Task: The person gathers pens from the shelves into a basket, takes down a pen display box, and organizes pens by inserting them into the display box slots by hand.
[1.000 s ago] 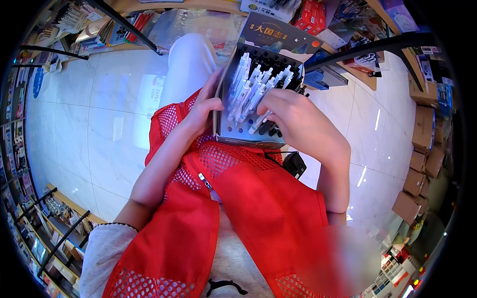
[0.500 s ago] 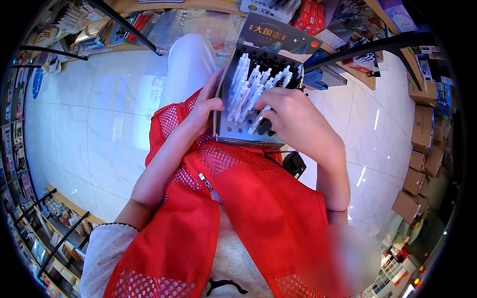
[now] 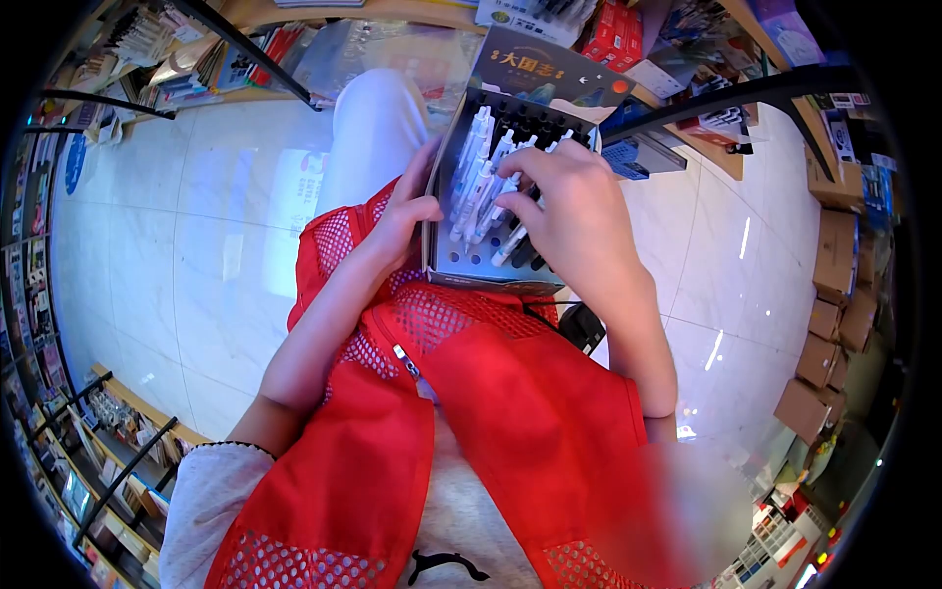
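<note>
A pen display box (image 3: 512,285) with a dark printed back panel sits over my lap, slightly turned. White click pens (image 3: 477,191) stand slanted in its holes on the left and middle, and darker pens are at the back and right. My left hand (image 3: 404,211) grips the box's left wall, its thumb over the near side and the other fingers partly hidden behind it. Above the pens, my right hand (image 3: 569,201) has its thumb and index finger apart around the top of a white pen; its other fingers are curled and partly hidden.
Shelves with stationery (image 3: 285,49) run along the far side, and a black metal bar (image 3: 706,93) crosses just right of the box. Cardboard boxes (image 3: 822,334) are stacked at the right. Books fill the racks (image 3: 118,461) at the lower left.
My right hand has shifted up and slightly left from a white pen near the front; its thumb and index finger have spread. My left hand and the box stay in place.
</note>
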Action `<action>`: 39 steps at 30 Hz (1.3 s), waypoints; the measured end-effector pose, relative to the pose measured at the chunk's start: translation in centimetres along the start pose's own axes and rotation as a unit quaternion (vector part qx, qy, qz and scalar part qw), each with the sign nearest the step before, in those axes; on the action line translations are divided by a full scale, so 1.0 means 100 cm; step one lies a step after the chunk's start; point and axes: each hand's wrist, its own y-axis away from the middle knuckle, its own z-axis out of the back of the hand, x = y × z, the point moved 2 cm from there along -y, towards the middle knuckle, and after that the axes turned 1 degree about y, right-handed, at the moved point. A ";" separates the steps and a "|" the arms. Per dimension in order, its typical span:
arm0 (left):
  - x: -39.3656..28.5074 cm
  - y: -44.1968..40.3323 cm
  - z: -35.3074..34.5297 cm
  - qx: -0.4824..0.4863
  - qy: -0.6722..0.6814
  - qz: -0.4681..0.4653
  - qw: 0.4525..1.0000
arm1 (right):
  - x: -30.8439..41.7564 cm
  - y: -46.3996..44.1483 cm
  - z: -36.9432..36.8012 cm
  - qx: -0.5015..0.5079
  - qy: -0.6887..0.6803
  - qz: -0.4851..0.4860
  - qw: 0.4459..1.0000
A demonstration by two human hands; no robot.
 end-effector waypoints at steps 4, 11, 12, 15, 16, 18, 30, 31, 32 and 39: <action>-0.005 -0.001 -0.004 0.009 -0.029 -0.008 1.000 | -0.004 -0.003 0.006 -0.013 -0.060 -0.032 0.998; 0.001 -0.006 0.002 0.039 -0.035 -0.021 0.998 | -0.011 -0.006 0.010 -0.005 -0.105 -0.077 0.992; -0.001 -0.006 -0.001 0.047 -0.025 -0.014 0.998 | -0.011 -0.007 0.010 -0.002 -0.111 -0.087 0.990; 0.001 -0.007 -0.005 0.051 0.002 -0.018 0.999 | -0.011 -0.009 0.010 0.005 -0.085 -0.107 0.991; 0.004 -0.008 -0.006 0.049 0.010 -0.023 0.998 | -0.011 -0.009 0.011 0.007 -0.068 -0.113 0.991; 0.008 -0.008 -0.009 0.034 0.004 -0.047 0.998 | -0.009 -0.014 0.017 0.008 -0.070 -0.149 0.986; 0.007 -0.030 -0.008 0.032 0.004 -0.104 0.994 | -0.008 -0.015 0.018 0.043 0.024 -0.039 0.998; 0.008 -0.034 -0.009 0.040 0.007 -0.113 0.993 | -0.010 -0.015 0.016 0.045 0.034 -0.042 0.998; 0.009 -0.038 -0.009 0.043 0.000 -0.116 0.992 | -0.010 -0.015 0.021 0.016 0.035 -0.036 0.999; 0.022 -0.073 -0.011 0.078 0.008 -0.126 0.989 | -0.010 -0.011 0.064 -0.036 0.029 0.035 0.998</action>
